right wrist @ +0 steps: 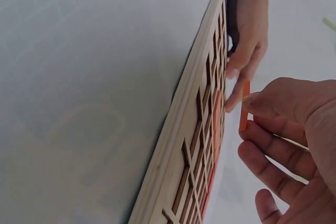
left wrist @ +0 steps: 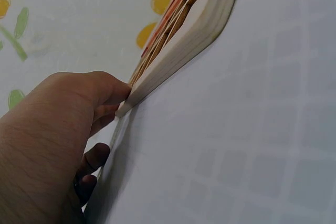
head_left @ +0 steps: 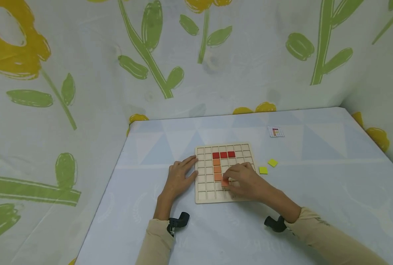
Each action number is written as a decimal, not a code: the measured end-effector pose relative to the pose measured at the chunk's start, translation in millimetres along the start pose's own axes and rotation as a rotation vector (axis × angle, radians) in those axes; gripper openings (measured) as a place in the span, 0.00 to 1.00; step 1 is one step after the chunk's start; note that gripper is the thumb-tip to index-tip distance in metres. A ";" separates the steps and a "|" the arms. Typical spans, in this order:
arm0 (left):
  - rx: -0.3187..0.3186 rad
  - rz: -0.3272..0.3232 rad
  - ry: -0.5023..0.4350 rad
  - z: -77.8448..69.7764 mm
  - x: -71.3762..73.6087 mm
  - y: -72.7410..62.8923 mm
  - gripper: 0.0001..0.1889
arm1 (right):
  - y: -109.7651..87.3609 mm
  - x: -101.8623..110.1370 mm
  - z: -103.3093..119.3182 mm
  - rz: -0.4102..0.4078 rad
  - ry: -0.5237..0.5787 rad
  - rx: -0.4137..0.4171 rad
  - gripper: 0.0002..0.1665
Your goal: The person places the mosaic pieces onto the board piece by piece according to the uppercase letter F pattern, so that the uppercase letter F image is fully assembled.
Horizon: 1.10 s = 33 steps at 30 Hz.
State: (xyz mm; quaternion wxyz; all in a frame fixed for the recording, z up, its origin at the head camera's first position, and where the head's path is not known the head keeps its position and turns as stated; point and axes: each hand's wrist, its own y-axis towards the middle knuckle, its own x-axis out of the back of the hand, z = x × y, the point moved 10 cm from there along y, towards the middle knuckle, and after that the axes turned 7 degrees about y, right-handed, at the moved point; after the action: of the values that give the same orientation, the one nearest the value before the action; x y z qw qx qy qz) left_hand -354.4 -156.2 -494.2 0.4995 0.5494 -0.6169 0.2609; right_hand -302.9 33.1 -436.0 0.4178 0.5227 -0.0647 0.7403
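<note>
A light wooden grid board (head_left: 204, 197) lies flat on the table. Three red tiles (head_left: 224, 155) form a row in its upper cells, and three orange tiles (head_left: 217, 169) run down a column below the leftmost red one. My right hand (head_left: 246, 180) pinches another orange tile (right wrist: 244, 106) between thumb and fingertips, just above the board and right of the column's lower end. At the board's left edge, my left hand (head_left: 179, 176) rests with fingers extended and touches the rim; in the left wrist view its thumb (left wrist: 113, 88) presses the board's side.
Two yellow-green tiles, a nearer one (head_left: 263, 170) and a farther one (head_left: 273, 162), lie right of the board. A small pattern card (head_left: 276, 131) sits farther back. Black wrist cameras, the left one (head_left: 179, 220) and the right one (head_left: 276, 223), hang at the cuffs.
</note>
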 end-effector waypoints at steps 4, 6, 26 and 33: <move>0.002 -0.005 -0.001 0.3 -0.1 0.4 0.27 | 3.2 -5.3 3.1 0.009 -0.005 0.007 0.11; 0.002 -0.008 0.001 0.6 -0.3 0.3 0.27 | 4.5 -8.0 4.3 0.009 -0.008 0.013 0.11; 0.014 0.008 0.018 0.8 -0.5 1.1 0.27 | 9.0 -25.9 6.5 0.046 -0.050 0.054 0.08; 0.018 0.013 0.027 1.4 -1.2 0.5 0.27 | 9.4 -26.9 9.4 0.037 -0.051 0.080 0.06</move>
State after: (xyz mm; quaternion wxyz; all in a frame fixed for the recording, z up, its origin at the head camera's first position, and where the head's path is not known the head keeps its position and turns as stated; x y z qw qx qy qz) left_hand -355.4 -156.8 -495.7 0.5013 0.5462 -0.6112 0.2771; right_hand -299.8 7.3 -450.9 0.3810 0.5565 -0.0552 0.7362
